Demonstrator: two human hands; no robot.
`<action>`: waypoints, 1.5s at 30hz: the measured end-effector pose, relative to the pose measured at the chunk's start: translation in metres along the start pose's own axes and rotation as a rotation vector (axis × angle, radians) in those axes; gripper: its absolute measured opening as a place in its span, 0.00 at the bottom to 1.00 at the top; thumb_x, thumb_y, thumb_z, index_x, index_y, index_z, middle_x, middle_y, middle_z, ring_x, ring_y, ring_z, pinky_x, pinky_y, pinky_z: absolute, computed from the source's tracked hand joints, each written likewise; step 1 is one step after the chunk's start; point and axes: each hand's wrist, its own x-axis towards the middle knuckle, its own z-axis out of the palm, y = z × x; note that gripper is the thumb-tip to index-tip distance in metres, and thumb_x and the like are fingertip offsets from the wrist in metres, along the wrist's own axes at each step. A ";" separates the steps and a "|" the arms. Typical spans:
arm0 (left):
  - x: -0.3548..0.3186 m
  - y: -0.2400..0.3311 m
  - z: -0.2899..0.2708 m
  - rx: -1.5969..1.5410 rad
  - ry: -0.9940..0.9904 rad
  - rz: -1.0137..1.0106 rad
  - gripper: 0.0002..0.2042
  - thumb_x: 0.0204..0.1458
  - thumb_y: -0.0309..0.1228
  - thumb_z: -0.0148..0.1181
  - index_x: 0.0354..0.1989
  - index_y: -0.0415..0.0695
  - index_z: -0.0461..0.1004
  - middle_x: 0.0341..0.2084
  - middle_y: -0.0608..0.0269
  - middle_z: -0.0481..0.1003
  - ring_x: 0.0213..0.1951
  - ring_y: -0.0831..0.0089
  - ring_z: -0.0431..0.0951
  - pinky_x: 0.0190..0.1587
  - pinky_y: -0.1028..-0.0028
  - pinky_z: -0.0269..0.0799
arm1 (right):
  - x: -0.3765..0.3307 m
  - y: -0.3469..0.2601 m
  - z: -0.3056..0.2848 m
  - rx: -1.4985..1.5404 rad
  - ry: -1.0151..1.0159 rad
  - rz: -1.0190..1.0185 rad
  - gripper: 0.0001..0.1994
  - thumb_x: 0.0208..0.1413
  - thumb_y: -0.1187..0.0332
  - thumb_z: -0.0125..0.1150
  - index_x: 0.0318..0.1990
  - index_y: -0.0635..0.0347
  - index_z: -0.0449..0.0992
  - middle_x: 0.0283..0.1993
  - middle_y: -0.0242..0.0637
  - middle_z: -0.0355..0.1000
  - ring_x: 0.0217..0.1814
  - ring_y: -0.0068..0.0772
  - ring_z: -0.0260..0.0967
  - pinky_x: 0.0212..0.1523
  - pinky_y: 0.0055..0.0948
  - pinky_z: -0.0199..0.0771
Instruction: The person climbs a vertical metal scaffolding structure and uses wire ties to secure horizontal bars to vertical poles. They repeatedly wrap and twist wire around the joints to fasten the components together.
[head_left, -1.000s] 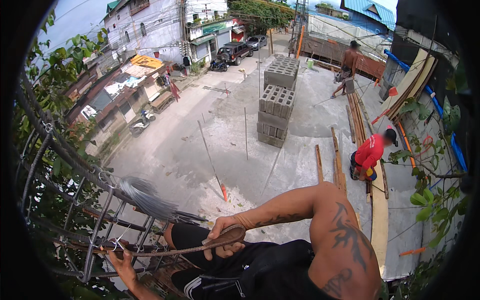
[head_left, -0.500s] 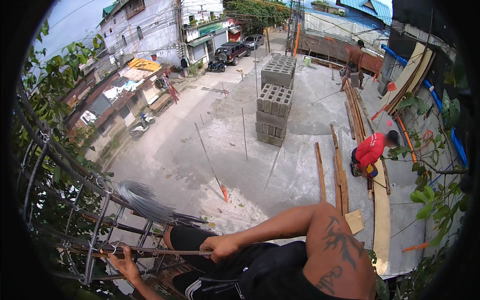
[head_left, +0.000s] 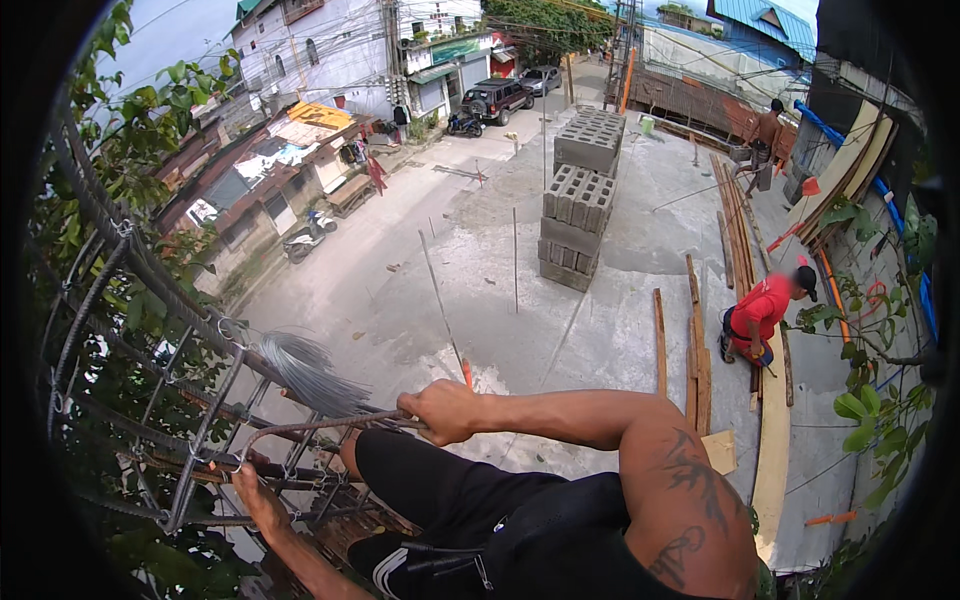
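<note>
My right hand (head_left: pixel 446 411) is closed around the end of a ribbed steel rebar (head_left: pixel 330 423). The rebar runs left from my fist, then curves down sharply toward my left hand (head_left: pixel 264 500). That hand is at the lower end of the curve, its fingers bent against the bars and partly hidden. Both hands are at a rebar cage (head_left: pixel 207 428), whose long bars and square ties are joined with wire loops. Just above the curved bar, a bundle of thin grey tie wire (head_left: pixel 312 375) hangs over the cage.
Below lies a concrete slab with upright rods (head_left: pixel 515 262), stacked hollow blocks (head_left: pixel 580 205) and long timbers (head_left: pixel 700 375). A person in a red shirt (head_left: pixel 757 308) stands by a plank (head_left: pixel 775 440). Another person (head_left: pixel 765 135) is farther back. Leafy branches (head_left: pixel 860 405) hang at the right.
My right hand has risen, lifting its end of the rebar, which was nearly straight and now shows a bend. The person in red has straightened up somewhat. The whole view has shifted slightly.
</note>
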 end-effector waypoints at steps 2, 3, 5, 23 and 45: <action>-0.001 0.010 -0.002 0.046 -0.066 -0.003 0.22 0.47 0.48 0.59 0.38 0.40 0.69 0.30 0.65 0.68 0.36 0.74 0.66 0.42 0.71 0.59 | 0.013 0.006 -0.022 -0.153 0.169 -0.103 0.13 0.40 0.68 0.57 0.36 0.58 0.67 0.23 0.43 0.70 0.25 0.51 0.70 0.24 0.47 0.68; -0.001 0.014 -0.004 0.087 -0.060 -0.054 0.23 0.42 0.49 0.61 0.36 0.41 0.69 0.30 0.64 0.68 0.36 0.74 0.66 0.41 0.72 0.59 | 0.018 0.007 -0.036 -0.210 0.277 -0.170 0.12 0.40 0.68 0.58 0.35 0.57 0.67 0.23 0.40 0.70 0.24 0.48 0.70 0.23 0.44 0.69; -0.004 0.020 -0.004 0.075 -0.038 -0.126 0.24 0.40 0.47 0.65 0.37 0.42 0.69 0.31 0.65 0.68 0.36 0.74 0.66 0.41 0.73 0.59 | 0.027 0.002 -0.065 -0.266 0.252 -0.218 0.14 0.38 0.69 0.61 0.35 0.57 0.68 0.23 0.38 0.70 0.23 0.46 0.70 0.22 0.41 0.70; 0.000 0.032 -0.005 -0.078 -0.082 -0.087 0.21 0.42 0.38 0.68 0.40 0.40 0.69 0.26 0.71 0.68 0.28 0.82 0.67 0.32 0.80 0.66 | 0.010 -0.017 -0.081 1.438 -0.697 0.270 0.23 0.41 0.76 0.67 0.43 0.67 0.59 0.35 0.52 0.71 0.30 0.43 0.75 0.30 0.35 0.76; -0.004 0.039 -0.004 -0.165 -0.080 -0.047 0.22 0.41 0.36 0.66 0.42 0.39 0.66 0.30 0.70 0.64 0.31 0.80 0.64 0.34 0.79 0.64 | -0.020 -0.046 -0.006 1.917 -1.195 0.662 0.14 0.45 0.85 0.59 0.23 0.59 0.59 0.18 0.33 0.55 0.17 0.26 0.52 0.18 0.26 0.53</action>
